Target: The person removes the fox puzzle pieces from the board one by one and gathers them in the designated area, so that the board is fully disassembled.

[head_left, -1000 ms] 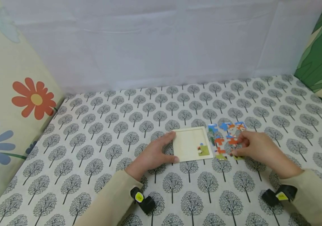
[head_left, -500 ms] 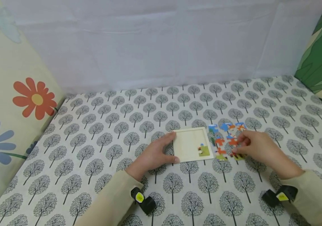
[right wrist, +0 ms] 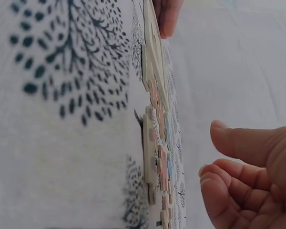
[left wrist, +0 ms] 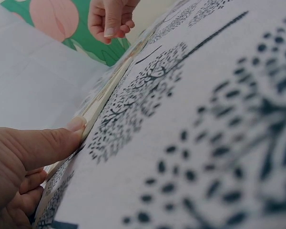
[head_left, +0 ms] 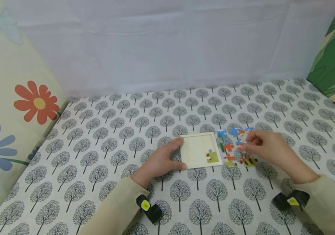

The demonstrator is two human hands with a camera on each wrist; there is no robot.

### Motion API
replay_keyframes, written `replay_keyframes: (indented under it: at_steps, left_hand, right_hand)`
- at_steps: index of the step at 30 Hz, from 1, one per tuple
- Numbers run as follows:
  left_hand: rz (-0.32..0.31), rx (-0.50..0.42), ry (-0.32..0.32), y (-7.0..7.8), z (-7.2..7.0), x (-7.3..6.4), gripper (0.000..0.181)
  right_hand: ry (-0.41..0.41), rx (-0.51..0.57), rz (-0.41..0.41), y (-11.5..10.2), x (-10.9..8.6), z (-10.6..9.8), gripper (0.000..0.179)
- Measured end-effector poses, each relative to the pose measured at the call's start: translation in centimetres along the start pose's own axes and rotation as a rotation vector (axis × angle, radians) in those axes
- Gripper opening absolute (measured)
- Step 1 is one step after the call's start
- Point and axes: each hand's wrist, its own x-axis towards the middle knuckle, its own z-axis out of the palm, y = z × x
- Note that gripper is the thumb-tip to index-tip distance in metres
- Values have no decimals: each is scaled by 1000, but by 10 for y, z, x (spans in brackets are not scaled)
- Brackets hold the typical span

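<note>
A shallow wooden puzzle tray (head_left: 195,147) lies on the cloth, with a green puzzle piece (head_left: 212,156) in its lower right corner. My left hand (head_left: 164,158) grips the tray's left side, thumb at the near corner and forefinger at the far one. Loose puzzle pieces (head_left: 229,147) in blue, orange and green lie just right of the tray. Above their right part hovers my right hand (head_left: 268,151), its fingers loosely curled. In the right wrist view, the thumb (right wrist: 243,143) stands apart from the fingers, with nothing between them. The hand hides some pieces in the head view.
A white cloth printed with trees (head_left: 120,182) covers the table. Behind it hangs a plain white curtain (head_left: 167,49). Flower-patterned panels (head_left: 38,103) stand at the left and right sides. Dark cameras (head_left: 291,199) are strapped to both wrists.
My right hand has lifted off the loose pieces, its fingertips shifting slightly away from me. More of the lower right pieces now shows. The left hand and the tray have stayed put.
</note>
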Motion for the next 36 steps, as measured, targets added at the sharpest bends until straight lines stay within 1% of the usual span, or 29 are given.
replay_keyframes:
  at_steps: [5,7,11,14,18,22,28,32,36]
  left_hand:
    - [1,-4,-2,0,0,0,89]
    - [3,-9,-1,0,0,1,89]
    - [6,-14,-2,0,0,1,89]
    - [6,-13,-3,0,0,0,89]
    - [2,-15,-3,0,0,0,89]
    - [-5,-16,-1,0,0,0,89]
    - [-5,-7,0,1,0,0,89]
    - [-8,-6,1,1,0,0,89]
    - [-8,-12,1,1,0,1,89]
  right_hand:
    - [35,10,-39,-4,0,0,39]
    - [48,14,-57,-6,0,0,39]
    - [56,41,-92,-9,0,3,39]
    - [54,76,-140,-11,1,5,38]
    - [37,105,-191,-14,4,8,36]
    - [23,111,-220,-17,6,11,36]
    - [9,120,-308,-19,12,18,34]
    - [-29,116,-335,-22,15,22,35]
    - [-52,114,-364,-25,19,24,33]
